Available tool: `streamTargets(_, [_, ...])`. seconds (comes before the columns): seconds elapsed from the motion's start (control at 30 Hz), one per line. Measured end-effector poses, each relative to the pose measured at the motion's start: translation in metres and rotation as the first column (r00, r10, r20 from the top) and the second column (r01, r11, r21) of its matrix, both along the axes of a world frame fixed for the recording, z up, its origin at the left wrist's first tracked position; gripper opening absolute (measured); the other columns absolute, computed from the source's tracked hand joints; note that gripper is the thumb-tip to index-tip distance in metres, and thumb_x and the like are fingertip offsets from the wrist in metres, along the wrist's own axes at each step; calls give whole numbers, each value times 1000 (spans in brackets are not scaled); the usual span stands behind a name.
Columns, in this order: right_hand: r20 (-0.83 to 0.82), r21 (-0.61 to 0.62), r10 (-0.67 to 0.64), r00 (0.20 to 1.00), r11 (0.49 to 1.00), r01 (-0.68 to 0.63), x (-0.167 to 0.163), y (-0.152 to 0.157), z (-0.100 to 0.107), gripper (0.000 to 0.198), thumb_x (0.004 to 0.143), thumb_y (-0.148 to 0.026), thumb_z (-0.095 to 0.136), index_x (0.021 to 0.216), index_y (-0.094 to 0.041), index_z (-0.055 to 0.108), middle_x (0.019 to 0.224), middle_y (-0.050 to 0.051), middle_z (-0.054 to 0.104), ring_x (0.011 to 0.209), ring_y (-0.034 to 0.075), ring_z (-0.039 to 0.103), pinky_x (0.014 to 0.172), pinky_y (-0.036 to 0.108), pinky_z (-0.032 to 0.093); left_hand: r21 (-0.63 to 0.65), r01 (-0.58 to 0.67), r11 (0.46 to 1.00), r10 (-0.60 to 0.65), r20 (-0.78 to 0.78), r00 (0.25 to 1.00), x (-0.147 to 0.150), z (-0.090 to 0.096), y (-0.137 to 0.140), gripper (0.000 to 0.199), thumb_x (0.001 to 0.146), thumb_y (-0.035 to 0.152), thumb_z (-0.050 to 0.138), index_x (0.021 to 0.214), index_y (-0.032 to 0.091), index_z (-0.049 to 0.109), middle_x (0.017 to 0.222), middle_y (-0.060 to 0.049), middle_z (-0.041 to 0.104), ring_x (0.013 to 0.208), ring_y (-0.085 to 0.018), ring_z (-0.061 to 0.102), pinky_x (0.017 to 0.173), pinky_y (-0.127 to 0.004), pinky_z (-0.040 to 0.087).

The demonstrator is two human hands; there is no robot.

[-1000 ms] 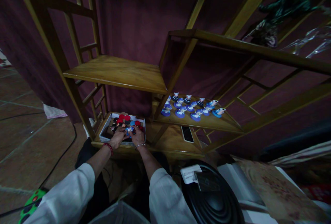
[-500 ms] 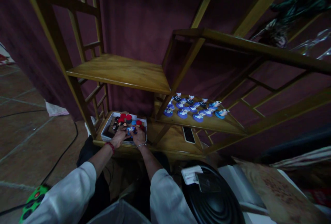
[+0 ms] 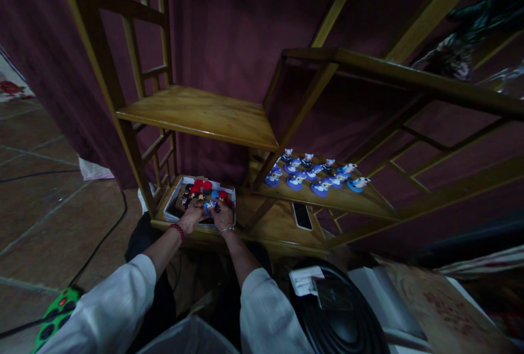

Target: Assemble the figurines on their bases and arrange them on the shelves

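Both my hands meet over a white cardboard box (image 3: 173, 213) on the low wooden shelf. Between them is a small blue-haired figurine (image 3: 210, 206). My left hand (image 3: 192, 217), with a red bead bracelet at the wrist, closes on its left side. On its right side my right hand (image 3: 223, 216), wearing a silver bracelet, has its fingers wrapped round it. Inside the box behind my hands lie several figurines with red bases (image 3: 207, 185) and dark bodies (image 3: 186, 196). My fingers hide part of the box's front.
Purple-haired figurines (image 3: 295, 180) stand in rows on the shelf to the right, with pink-haired ones behind. A phone (image 3: 302, 216) lies on the lower board. An upper wooden shelf (image 3: 204, 118) juts out above the box. A coil of black hose (image 3: 339, 310) sits at my right.
The view has shifted slightly, so everything appears a little further right. My hands stay on the figurine over the box, and it now faces up a bit more visibly.
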State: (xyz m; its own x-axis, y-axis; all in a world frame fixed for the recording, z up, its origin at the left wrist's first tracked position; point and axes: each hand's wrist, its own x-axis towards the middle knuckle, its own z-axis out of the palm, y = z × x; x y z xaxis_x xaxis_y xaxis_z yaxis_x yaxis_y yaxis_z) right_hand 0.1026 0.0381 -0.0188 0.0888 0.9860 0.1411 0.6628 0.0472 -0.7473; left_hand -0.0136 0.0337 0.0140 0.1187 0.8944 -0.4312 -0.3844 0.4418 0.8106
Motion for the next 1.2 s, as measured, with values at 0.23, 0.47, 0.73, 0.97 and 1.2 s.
streamTargets(0.23, [33, 15, 11, 999, 1000, -11, -1, -1, 4, 30, 68, -18, 58, 98, -24, 60, 93, 1, 65, 86, 13, 60, 80, 23, 45, -29, 15, 999, -16, -31, 999, 1, -4, 2, 19, 67, -5, 48, 64, 11, 58, 61, -3, 60, 64, -11, 58, 75, -32, 49])
streamTargets(0.47, [50, -4, 11, 999, 1000, -11, -2, -2, 6, 30, 69, -18, 56, 99, -23, 58, 93, 2, 65, 84, 15, 60, 78, 25, 45, -3, -11, 1000, 11, -26, 1000, 2, -2, 1, 19, 66, -4, 49, 65, 12, 59, 67, -4, 63, 67, -13, 60, 74, -32, 50])
streamTargets(0.73, [7, 34, -20, 1000, 999, 19, 0, -4, 7, 27, 70, -26, 58, 97, -25, 57, 92, 0, 64, 85, 13, 59, 78, 24, 44, -3, -16, 1000, 15, -39, 999, 4, -2, 2, 20, 67, -4, 47, 68, 11, 60, 69, -5, 64, 74, -14, 60, 75, -31, 51])
streamTargets(0.97, [13, 28, -11, 1000, 1000, 11, 0, -2, 4, 24, 70, -23, 58, 93, -25, 60, 91, -1, 65, 83, 13, 59, 77, 23, 44, -7, 3, 1000, -3, -36, 999, 3, -4, 2, 20, 67, -4, 46, 65, 12, 58, 67, -5, 64, 75, -15, 61, 76, -31, 50])
streamTargets(1.2, [-3, 31, 8, 1000, 999, -8, 0, -2, 5, 26, 69, -23, 59, 95, -24, 61, 90, -1, 65, 82, 13, 59, 77, 22, 45, -32, -25, 999, 23, -46, 999, 2, -3, 1, 21, 68, -5, 45, 62, 12, 56, 58, -3, 59, 67, -13, 60, 76, -32, 50])
